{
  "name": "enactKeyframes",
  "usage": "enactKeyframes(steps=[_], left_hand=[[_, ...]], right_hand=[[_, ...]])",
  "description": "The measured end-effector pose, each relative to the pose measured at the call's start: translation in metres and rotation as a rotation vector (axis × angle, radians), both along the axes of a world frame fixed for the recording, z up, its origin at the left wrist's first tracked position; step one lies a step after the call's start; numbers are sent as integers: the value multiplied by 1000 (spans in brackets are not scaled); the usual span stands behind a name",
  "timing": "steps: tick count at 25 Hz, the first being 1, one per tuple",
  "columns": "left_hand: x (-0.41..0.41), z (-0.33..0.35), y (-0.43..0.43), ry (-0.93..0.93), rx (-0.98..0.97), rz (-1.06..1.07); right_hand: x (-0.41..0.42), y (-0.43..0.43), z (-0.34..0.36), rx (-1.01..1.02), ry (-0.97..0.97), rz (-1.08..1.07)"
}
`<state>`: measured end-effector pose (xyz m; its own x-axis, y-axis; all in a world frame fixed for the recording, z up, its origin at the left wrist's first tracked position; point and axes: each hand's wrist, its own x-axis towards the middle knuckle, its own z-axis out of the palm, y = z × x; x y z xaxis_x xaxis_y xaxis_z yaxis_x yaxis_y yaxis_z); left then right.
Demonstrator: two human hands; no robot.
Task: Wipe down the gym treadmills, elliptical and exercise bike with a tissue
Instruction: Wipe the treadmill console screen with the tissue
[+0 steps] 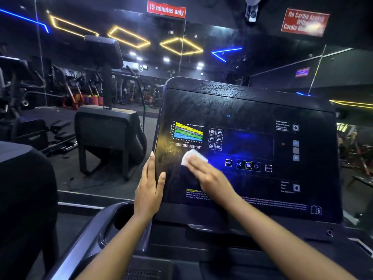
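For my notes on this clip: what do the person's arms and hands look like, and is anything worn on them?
The left forearm and right forearm are bare as far as the frame shows; no sleeve is in view. The left hand and right hand wear no gloves, and no watch, ring or bracelet shows.

A glossy black exercise-machine console (252,110), tilted back across the centre and right of the frame, bears a white tissue (193,156) pressed flat on its lower-left face by a right hand (210,176); a left hand (150,188) holds its left edge.
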<state>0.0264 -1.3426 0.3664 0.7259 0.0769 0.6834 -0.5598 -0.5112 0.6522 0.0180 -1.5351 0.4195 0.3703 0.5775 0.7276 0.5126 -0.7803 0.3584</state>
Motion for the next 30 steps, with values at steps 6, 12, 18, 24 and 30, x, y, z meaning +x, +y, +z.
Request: enactKeyframes(steps=[6, 12, 18, 24, 30], left_hand=[[1, -1, 1, 2, 18, 3], [1, -1, 0, 1, 30, 14], [0, -1, 0, -4, 29, 21], [1, -2, 0, -10, 25, 15], [1, -1, -1, -12, 12, 4]], right_hand=[[-4, -52, 44, 326, -163, -116], [17, -91, 68, 569, -191, -342], [-2, -19, 1, 244, -76, -87], [12, -23, 49, 245, -112, -32], [41, -6, 68, 213, -69, -97]])
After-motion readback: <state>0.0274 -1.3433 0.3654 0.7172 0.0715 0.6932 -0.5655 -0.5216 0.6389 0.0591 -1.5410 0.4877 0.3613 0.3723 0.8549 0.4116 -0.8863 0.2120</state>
